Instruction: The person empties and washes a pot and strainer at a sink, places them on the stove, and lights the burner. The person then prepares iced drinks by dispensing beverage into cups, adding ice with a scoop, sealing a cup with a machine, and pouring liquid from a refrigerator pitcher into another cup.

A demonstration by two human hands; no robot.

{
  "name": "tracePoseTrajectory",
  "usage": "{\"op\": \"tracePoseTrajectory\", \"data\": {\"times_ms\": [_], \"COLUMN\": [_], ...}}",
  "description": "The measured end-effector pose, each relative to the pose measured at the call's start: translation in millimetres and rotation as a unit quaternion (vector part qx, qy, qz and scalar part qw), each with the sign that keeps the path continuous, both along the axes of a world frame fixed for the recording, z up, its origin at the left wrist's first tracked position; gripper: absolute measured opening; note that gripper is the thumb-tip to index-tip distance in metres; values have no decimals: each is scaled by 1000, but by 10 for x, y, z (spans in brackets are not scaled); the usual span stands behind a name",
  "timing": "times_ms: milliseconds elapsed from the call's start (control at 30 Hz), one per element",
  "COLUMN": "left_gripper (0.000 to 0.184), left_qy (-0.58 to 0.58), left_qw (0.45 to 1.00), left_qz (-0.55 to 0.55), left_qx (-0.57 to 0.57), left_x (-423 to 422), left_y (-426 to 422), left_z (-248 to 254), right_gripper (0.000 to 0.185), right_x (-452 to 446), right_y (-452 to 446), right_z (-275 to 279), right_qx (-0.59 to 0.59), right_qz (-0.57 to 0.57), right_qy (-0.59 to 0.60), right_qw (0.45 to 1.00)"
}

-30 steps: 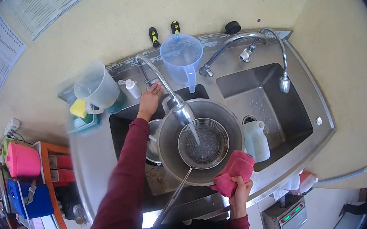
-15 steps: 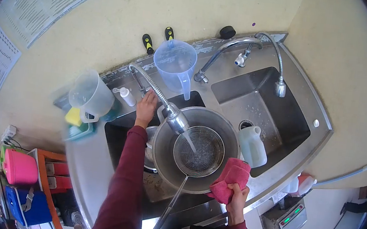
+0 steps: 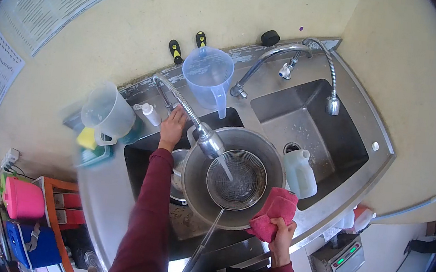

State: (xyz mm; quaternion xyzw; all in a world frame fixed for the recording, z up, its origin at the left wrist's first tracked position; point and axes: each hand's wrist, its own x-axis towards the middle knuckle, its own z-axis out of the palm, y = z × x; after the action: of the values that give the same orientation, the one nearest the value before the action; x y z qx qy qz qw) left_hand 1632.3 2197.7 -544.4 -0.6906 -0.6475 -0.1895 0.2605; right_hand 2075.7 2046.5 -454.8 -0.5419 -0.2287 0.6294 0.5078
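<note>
My left hand (image 3: 173,125) reaches to the back of the left sink, its fingers closed on the tap handle (image 3: 173,108), which they mostly hide. Water streams from the flexible faucet (image 3: 211,141) into a round wire-mesh strainer (image 3: 236,184). The strainer rests in a large metal pot (image 3: 195,198) standing in the left sink, its long handle pointing toward me. In my right hand (image 3: 283,237) is a folded red cloth (image 3: 275,213), held against the pot's right front rim. Whether a pot handle lies under the cloth is hidden.
A clear measuring jug (image 3: 207,75) stands behind the pot; another jug (image 3: 109,113) is at the left, near a yellow sponge (image 3: 87,138). A white plastic jug (image 3: 299,175) sits on the divider beside the right sink (image 3: 335,144). A small white bottle (image 3: 150,114) is near my left hand.
My left hand and forearm have shifted very slightly left. Water keeps running; my right hand and the cloth stay in place.
</note>
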Motion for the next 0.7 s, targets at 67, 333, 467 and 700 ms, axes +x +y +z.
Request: {"op": "tracePoseTrajectory", "data": {"times_ms": [67,333,467,700], "left_gripper": [21,19,20,25], "left_qy": [-3,-122,-214,-252], "left_qw": [1000,992,972,959], "left_qz": [-3,-14,86,111], "left_qx": [-3,28,-42,-62], "left_x": [2,13,-14,-134], "left_y": [-2,-15,75,247], "left_z": [45,241,365,446], "right_gripper": [11,9,7,8], "right_x": [-14,-52,-111,-69], "right_y": [16,16,-13,-166], "right_z": [31,147,233,173], "right_qx": [5,1,-7,27], "right_qz": [2,6,-17,-7], "right_qy": [4,-1,-2,16], "right_qw": [1000,1000,1000,999]}}
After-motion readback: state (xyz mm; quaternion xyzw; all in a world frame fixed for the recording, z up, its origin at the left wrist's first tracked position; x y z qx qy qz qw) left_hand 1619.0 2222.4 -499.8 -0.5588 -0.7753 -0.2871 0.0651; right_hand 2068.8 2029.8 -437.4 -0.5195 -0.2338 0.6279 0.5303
